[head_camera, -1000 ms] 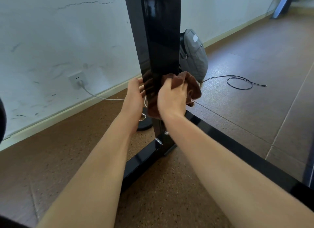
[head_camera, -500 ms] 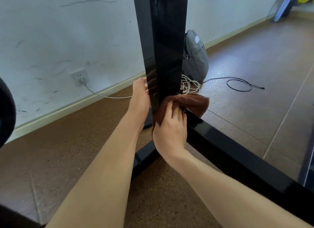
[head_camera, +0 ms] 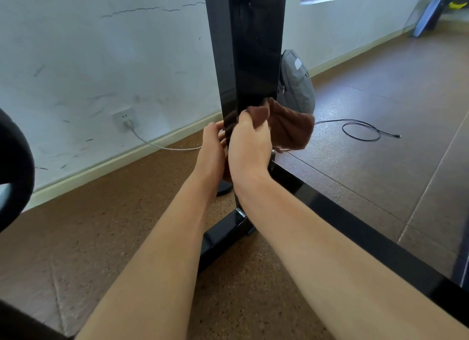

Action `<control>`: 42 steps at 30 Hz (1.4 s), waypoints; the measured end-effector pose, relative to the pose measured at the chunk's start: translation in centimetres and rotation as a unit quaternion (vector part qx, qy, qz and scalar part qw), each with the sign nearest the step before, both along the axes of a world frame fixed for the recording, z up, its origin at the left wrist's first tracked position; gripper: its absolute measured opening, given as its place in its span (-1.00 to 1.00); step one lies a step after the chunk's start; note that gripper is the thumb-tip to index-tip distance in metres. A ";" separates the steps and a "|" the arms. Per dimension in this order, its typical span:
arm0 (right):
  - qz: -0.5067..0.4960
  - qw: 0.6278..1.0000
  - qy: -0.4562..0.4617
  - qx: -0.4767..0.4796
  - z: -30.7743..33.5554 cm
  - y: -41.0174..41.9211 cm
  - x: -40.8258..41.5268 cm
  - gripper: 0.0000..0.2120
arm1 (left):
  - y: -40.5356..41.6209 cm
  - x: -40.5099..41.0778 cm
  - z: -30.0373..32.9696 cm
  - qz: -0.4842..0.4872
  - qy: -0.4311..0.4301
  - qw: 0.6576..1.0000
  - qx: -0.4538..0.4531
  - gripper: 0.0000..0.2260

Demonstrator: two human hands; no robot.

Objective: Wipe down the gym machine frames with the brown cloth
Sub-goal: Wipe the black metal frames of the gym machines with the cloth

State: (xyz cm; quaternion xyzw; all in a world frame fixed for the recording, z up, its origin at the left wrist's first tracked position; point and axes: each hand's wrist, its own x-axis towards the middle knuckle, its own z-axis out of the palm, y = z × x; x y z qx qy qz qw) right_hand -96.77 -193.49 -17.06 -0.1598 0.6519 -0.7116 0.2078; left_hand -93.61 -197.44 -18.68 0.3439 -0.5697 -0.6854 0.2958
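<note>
Against a scuffed, cracked white wall (head_camera: 76,60), one glossy black upright post (head_camera: 253,47) rises from the brown speckled floor (head_camera: 114,238), the landmark of the scene. Two black base bars meet at the post's foot: a long bar (head_camera: 355,228) running toward the lower right and a short bar (head_camera: 223,235) reaching toward the camera. Behind the post, to its right, one grey backpack (head_camera: 295,86) leans at the wall. One brown cloth (head_camera: 289,126) is bunched against the post's lower right edge, part of it hanging free to the right. Two bare forearms reach in from below. The right hand (head_camera: 250,146) grips the cloth, fingers curled into the fabric and pressing it to the post's front face. The left hand (head_camera: 212,149) rests against the post's left side; whether its fingers curl around the post cannot be told. Right of the post, past the cloth, one thin black cable (head_camera: 360,132) lies looped on the floor. Left of the post, one wall socket (head_camera: 124,117) carries a plug with one white cord (head_camera: 162,146) trailing toward the post.
</note>
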 end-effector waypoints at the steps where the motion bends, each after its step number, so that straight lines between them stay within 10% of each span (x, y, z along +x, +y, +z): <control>1: -0.008 1.000 0.009 -0.011 -0.1 -0.1 0.3 -0.33 | -0.2 0.0 -0.1 0.000 0.004 1.000 -0.005 -0.65; 9: -0.044 0.996 -0.031 -0.074 0.5 -1.5 -4.0 -0.30 | -0.1 -0.3 -0.5 0.014 0.005 0.998 -0.062 -0.64; 13: -0.059 0.979 0.177 -0.076 -0.4 -1.7 1.5 -0.32 | -0.5 0.4 -0.5 0.032 0.004 0.998 -0.051 -0.85; 16: -0.059 0.963 0.259 -0.042 -1.4 -1.3 1.2 -0.36 | -0.5 0.4 -0.3 0.027 -0.018 0.996 -0.080 -0.58; 22: -0.046 0.986 0.093 -0.130 1.1 -2.0 -5.7 -0.46 | -0.7 0.0 -0.4 0.047 -0.012 0.998 -0.037 -0.63; 29: -0.090 0.915 0.393 -0.023 -0.5 -2.0 -0.6 -0.35 | -0.3 -0.5 -0.6 0.117 0.016 0.992 -0.044 -0.81; 34: -0.073 0.960 0.244 -0.117 3.6 -2.5 -4.7 -0.35 | -0.6 0.1 -0.3 0.046 -0.024 0.998 -0.022 -0.64; 42: -0.119 0.865 0.487 -0.007 2.5 -2.9 -1.0 -0.31 | -0.5 -0.2 0.3 0.081 0.017 0.996 0.017 -0.81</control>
